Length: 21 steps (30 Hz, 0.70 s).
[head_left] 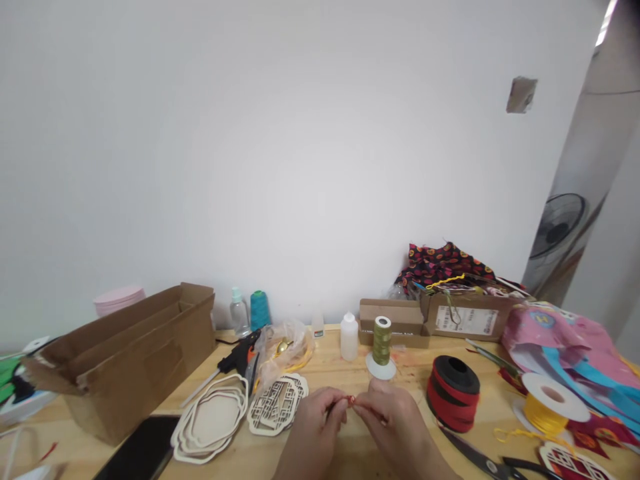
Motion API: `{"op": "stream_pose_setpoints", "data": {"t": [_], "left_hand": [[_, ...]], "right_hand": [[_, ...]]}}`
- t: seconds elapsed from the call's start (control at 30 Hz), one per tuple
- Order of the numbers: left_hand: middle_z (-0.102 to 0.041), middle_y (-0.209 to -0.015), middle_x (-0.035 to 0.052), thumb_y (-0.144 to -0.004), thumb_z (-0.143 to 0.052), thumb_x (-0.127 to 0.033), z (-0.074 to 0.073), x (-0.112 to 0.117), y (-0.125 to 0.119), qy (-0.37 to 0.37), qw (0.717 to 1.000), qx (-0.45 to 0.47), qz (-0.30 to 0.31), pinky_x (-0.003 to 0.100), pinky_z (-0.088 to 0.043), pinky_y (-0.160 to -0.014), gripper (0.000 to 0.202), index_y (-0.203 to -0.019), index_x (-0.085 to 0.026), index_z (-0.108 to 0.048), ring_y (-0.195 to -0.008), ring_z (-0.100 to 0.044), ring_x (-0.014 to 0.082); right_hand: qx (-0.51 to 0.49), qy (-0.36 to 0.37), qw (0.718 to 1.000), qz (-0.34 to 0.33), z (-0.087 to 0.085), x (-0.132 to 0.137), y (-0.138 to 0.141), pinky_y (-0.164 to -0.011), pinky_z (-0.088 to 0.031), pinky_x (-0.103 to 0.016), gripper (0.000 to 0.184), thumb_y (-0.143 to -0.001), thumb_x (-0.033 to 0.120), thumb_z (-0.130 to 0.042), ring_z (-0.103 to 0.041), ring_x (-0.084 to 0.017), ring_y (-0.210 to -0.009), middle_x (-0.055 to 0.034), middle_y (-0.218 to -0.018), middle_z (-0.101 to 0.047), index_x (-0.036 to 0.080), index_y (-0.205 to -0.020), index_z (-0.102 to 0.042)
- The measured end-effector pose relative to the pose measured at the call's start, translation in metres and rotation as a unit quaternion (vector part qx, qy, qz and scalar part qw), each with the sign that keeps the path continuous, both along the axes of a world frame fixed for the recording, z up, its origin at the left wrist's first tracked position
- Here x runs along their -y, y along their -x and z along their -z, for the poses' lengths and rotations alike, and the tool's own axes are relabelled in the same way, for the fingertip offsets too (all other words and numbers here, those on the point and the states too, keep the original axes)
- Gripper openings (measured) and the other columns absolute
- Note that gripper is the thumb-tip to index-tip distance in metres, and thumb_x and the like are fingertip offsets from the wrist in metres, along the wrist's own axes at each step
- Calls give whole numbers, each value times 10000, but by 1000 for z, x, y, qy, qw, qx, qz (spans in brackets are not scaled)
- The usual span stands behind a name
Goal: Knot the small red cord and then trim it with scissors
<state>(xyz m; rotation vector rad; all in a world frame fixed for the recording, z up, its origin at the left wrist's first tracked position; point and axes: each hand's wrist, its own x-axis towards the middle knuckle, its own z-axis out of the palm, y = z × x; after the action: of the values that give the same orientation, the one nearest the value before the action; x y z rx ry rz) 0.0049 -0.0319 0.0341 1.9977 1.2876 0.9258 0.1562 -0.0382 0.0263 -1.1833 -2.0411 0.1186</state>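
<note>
Two bare hands are closest, reaching in from the bottom. The left hand [314,425] has its thumb and pointer finger pressed together on a tiny red piece [352,400]. The right hand [393,417] pinches the same piece from the other side, thumb and finger also close together. The other fingers on both hands are curled in. The tiny red piece is up off the wooden table [345,372], in the middle, right between the fingertips. The bit that shows sits in a side-to-side line from one hand to the other, but the fingers cover so much that I cannot tell its long way or which end is the front.

Just left of the hands is a wooden lattice piece [278,404] with cut-out lines. Next to it lies a pile of wavy wooden frames [213,417], and then a black phone [143,448]. Past the hands stand a spool of green thread [382,343] and a white squeeze bottle [349,339]. On the right is a fat spool of red thread [453,403]. Black scissors [473,453] lie near it, blade tips toward that spool. A spool of yellow thread [545,419] is farther right.
</note>
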Motion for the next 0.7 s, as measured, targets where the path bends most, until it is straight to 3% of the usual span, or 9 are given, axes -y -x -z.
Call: {"op": "stream_pose_setpoints", "data": {"t": [0.23,0.33,0.47,0.6,0.7], "left_hand": [[-571,-600,26,-786,-408,-310,2,0,-2,2,1000,6,-16,258,-335,-597,292,-642,-154,-608,-616,-514,168],[-529,-562,6,-745,-480,-343,3,-1,-3,50,994,100,-10,251,-313,-577,271,-612,-146,-607,-584,-473,153],[-435,-494,-37,-690,-532,-415,8,-5,-6,131,967,220,10,229,-294,-512,307,-574,-134,-568,-504,-399,114],[-463,-507,-30,-658,-551,-460,10,-7,-8,162,948,273,25,226,-301,-517,344,-562,-130,-545,-490,-383,99],[-478,-513,-22,-648,-565,-465,10,-7,-9,178,937,301,31,226,-296,-518,355,-563,-120,-551,-486,-376,93]], "right_hand": [[119,-99,988,24,3,2,-1,-429,-249,-215,344,-858,194,-316,-466,-106,-453,-7,-558,-503,193,-631,-575],[133,-130,982,31,2,1,-1,-419,-236,-218,366,-874,215,-284,-450,-106,-437,-5,-554,-497,193,-638,-562],[74,-97,992,22,0,2,-1,-443,-275,-193,350,-870,220,-303,-479,-101,-468,-3,-566,-496,197,-640,-567],[34,-45,998,25,-1,3,-1,-474,-307,-179,307,-848,205,-357,-499,-100,-501,-3,-574,-493,194,-637,-580],[44,-52,997,34,-1,3,-1,-470,-301,-182,300,-843,201,-366,-497,-100,-495,-5,-572,-497,194,-640,-587]]}}
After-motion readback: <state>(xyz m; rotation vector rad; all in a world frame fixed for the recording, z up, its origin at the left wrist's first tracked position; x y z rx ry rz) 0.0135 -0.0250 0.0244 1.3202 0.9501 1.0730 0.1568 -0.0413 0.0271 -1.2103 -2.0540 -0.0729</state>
